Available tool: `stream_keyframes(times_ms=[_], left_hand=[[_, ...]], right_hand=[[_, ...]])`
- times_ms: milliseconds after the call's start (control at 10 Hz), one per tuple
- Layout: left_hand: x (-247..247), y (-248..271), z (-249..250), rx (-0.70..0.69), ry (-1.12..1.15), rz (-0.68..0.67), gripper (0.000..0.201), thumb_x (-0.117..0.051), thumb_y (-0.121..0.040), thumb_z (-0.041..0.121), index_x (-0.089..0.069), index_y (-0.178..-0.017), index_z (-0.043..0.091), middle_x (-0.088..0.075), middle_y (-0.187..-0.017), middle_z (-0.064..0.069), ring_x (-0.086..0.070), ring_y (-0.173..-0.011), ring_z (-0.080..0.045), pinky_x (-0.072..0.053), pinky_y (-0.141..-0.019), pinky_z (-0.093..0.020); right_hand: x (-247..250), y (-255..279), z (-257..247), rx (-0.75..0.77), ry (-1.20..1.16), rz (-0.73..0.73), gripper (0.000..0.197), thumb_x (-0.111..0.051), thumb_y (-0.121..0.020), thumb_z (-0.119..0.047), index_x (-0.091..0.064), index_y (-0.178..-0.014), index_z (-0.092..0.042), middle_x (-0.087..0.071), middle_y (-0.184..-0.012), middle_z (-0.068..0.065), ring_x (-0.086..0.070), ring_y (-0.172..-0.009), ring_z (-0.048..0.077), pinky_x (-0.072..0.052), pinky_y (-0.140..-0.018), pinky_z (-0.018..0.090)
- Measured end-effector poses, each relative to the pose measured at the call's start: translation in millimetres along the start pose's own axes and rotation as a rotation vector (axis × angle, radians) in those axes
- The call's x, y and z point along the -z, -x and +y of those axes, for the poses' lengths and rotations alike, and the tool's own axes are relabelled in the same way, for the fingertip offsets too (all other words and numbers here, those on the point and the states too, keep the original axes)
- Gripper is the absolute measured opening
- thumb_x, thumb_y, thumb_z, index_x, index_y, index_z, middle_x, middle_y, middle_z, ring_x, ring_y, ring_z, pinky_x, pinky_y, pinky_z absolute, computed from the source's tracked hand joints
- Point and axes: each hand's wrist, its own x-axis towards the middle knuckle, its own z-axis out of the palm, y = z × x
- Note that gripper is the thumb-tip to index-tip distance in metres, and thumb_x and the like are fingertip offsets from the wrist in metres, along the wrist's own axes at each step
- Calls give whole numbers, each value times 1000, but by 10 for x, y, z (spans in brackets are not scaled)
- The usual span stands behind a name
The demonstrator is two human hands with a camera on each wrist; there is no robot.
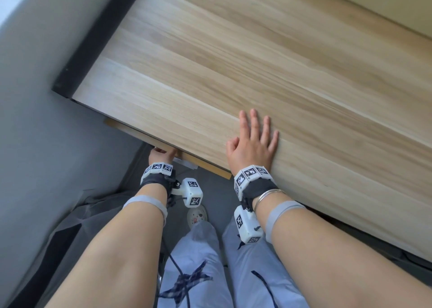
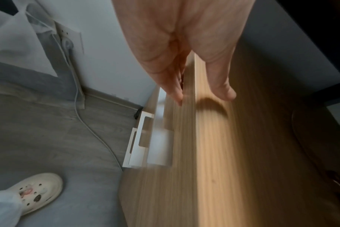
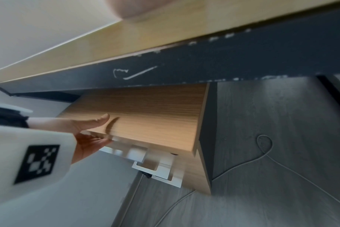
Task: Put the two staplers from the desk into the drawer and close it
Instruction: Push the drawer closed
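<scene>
- My right hand [image 1: 253, 144] lies flat on the wooden desk [image 1: 257, 62] near its front edge, fingers straight and spread, holding nothing.
- My left hand [image 1: 161, 154] is under the desk's front edge, at the drawer [image 3: 145, 116]. In the wrist views its fingers [image 2: 171, 86] lie straight along the lower edge of the drawer's front panel and the thumb [image 2: 221, 86] rests against the face, so it touches the drawer without a curled grasp.
- The drawer sits under the desk top, with only a narrow strip of it showing past the desk edge from my head view; I cannot tell whether it is fully shut.
- I see no staplers on the desk top, and the drawer's inside is hidden.
- White metal brackets [image 3: 157, 167] hang beneath the drawer, and a cable [image 3: 262, 155] trails over the grey floor [image 2: 49, 138].
</scene>
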Motion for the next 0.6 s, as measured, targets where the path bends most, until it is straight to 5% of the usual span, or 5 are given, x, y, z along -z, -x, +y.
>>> stream_keyframes(times_ms=[100,200,300,500,600], left_hand=[[-25,-29,0,24,-59,9,53,-68,-75,21,-58,-119,-7,-67,-117,-22,-64,-107,-36,-52,-90,-40],[-25,-53,52,33,-87,-15,21,-69,-75,18,-56,-69,3,-59,-67,-11,-52,-63,-26,-46,-53,-28],[25,-71,85,38,-153,-38,36,-71,-74,20,-42,-56,9,-45,-56,-4,-40,-47,-17,-32,-47,-21],[145,-61,82,-1,-257,-129,36,-73,-74,34,-58,-64,3,-65,-75,-19,-54,-55,-24,-44,-60,-29],[262,-11,108,-69,-363,-208,52,-67,-79,39,-66,-103,-7,-70,-98,-27,-65,-72,-32,-48,-74,-38]], right_hand=[[-2,4,-2,1,0,3,67,-38,-76,-29,-41,-142,-29,-40,-152,-1,-35,-141,31,-24,-114,55],[-2,-2,-5,-3,-1,-3,66,-38,-76,-29,-41,-142,-29,-40,-152,-1,-35,-141,32,-24,-114,55],[15,-1,-22,-6,5,-25,66,-37,-76,-30,-41,-142,-29,-41,-151,-1,-35,-141,32,-24,-114,55],[57,10,-28,-18,-14,-61,66,-35,-76,-31,-41,-142,-30,-40,-152,-2,-34,-141,31,-22,-114,55],[81,-7,-31,-33,-27,-55,65,-33,-78,-32,-39,-143,-31,-38,-153,-4,-31,-143,30,-19,-115,54]])
